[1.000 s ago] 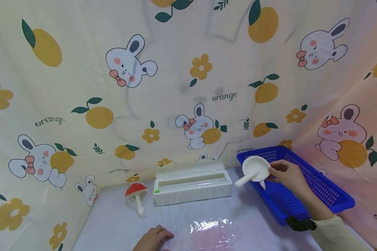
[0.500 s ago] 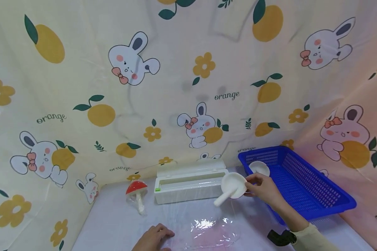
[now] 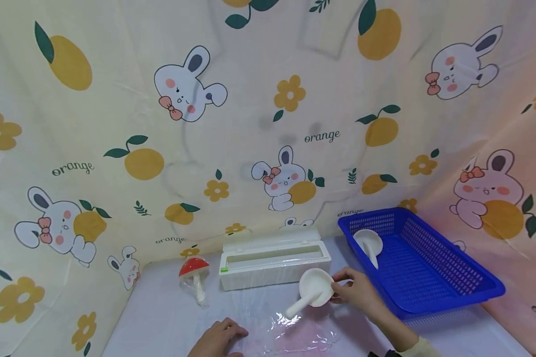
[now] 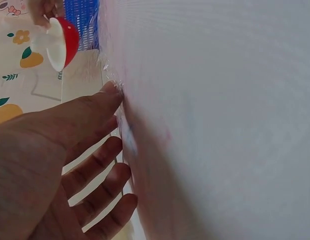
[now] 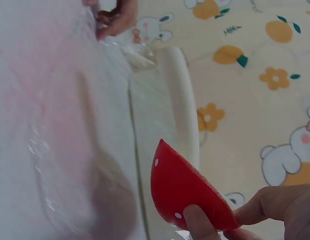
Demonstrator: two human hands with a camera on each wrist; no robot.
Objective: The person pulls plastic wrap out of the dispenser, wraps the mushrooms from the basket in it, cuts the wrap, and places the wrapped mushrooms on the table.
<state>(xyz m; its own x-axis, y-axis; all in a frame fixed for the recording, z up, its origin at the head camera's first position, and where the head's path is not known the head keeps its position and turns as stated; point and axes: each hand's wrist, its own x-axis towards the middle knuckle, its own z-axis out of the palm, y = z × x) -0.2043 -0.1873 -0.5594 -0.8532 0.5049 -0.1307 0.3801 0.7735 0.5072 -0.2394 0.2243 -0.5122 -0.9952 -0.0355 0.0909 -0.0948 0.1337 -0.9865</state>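
My right hand (image 3: 356,293) pinches a toy mushroom (image 3: 316,286) by the rim of its cap, over the far part of a sheet of cling film (image 3: 305,339). The white underside and stem face up, the stem towards the near left; in the right wrist view the red cap (image 5: 182,187) with white dots shows. My left hand (image 3: 219,339) rests at the left side of the film, fingers loosely bent and fingertips down on it. Behind the film stands a white cling film dispenser (image 3: 274,275) with its lid raised, the film drawn out towards me.
At the left a red-capped mushroom (image 3: 194,270) lies in clear wrap. A blue plastic basket (image 3: 433,263) stands at the right with another white-undersided mushroom (image 3: 368,243) at its left end. Patterned cloth (image 3: 232,148) closes off the back and sides of the white table.
My right hand has carried one mushroom out of the basket, left and towards me, to over the film. Another mushroom has come into view in the basket. My left hand has stayed put.
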